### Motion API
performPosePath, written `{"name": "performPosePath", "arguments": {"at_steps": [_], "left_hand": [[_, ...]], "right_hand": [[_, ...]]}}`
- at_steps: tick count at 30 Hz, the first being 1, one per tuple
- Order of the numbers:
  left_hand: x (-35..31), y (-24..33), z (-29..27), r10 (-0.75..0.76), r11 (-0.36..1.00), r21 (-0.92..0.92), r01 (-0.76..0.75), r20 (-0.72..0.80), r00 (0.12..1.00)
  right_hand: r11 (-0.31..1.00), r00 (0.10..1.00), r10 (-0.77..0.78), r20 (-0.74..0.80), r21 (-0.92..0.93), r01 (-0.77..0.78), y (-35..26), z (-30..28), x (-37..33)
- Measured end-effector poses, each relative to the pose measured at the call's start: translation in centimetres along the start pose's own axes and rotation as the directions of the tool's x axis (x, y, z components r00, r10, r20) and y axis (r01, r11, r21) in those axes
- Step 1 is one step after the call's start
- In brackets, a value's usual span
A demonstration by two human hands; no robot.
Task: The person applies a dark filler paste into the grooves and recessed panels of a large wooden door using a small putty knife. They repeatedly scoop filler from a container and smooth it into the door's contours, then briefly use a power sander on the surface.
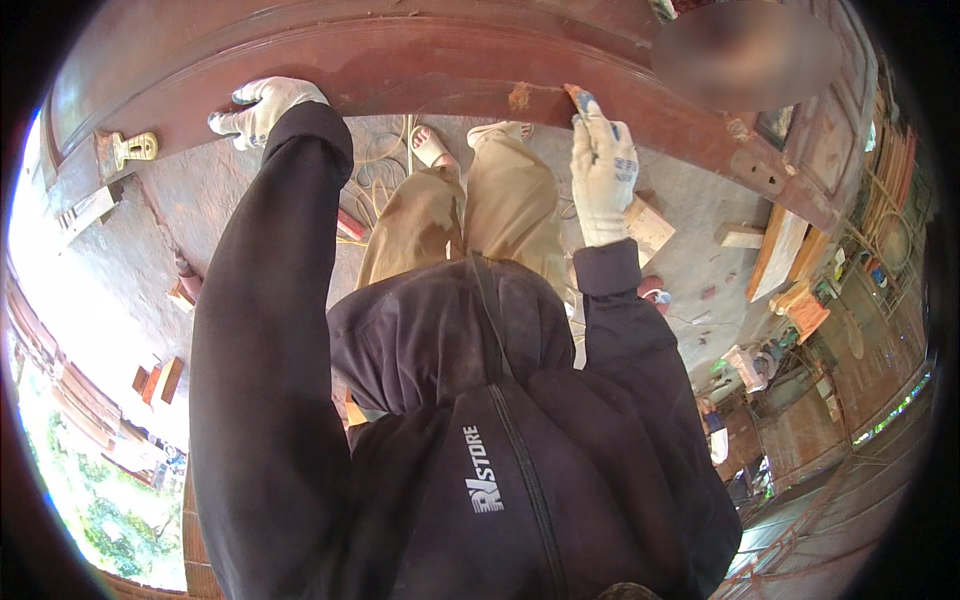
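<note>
Jacket [620, 470] bears white lettering [482, 470]; left fingers [229, 124] half-curled on panel [430, 75]; right fingers [587, 106] pinched, contents unclear

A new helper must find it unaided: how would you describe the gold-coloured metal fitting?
Start with the reddish-brown wooden door across the top of the view. Follow its near edge leftward, past the gloved left hand, to the gold-coloured metal fitting. Its shiny yellow metal sets it apart from the dull brown wood beside it.
</note>
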State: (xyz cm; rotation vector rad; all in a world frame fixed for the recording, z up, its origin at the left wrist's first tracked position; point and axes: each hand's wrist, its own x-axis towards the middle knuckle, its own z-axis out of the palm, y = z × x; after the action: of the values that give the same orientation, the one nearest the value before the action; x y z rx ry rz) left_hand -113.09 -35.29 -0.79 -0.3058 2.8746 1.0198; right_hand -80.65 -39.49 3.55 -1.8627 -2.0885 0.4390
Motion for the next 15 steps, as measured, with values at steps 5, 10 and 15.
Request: {"name": "performPosePath", "arguments": {"at_steps": [5, 10, 15], "left_hand": [[0.3, -0.4, 0.4, 0.006, 1.0, -0.006, -0.006, 0.007, 1.0], [-0.2, 0.1, -0.1, 0.017, 1.0, -0.01, -0.017, 0.011, 1.0], [-0.3, 0.1, 0.2, 0.029, 0.999, -0.019, -0.028, 0.019, 0.999]], "right_hand": [[0.998, 0.999, 0.012, 0.043, -0.063, -0.009, 0.3, 0.7, -1.8], [1.0, 1.0, 0.023, 0.004, 0.007, -0.023, -0.2, -0.6, -0.1], [0.997, 1.0, 0.003, 0.013, -0.074, -0.002, -0.1, -0.3, -1.3]]}}
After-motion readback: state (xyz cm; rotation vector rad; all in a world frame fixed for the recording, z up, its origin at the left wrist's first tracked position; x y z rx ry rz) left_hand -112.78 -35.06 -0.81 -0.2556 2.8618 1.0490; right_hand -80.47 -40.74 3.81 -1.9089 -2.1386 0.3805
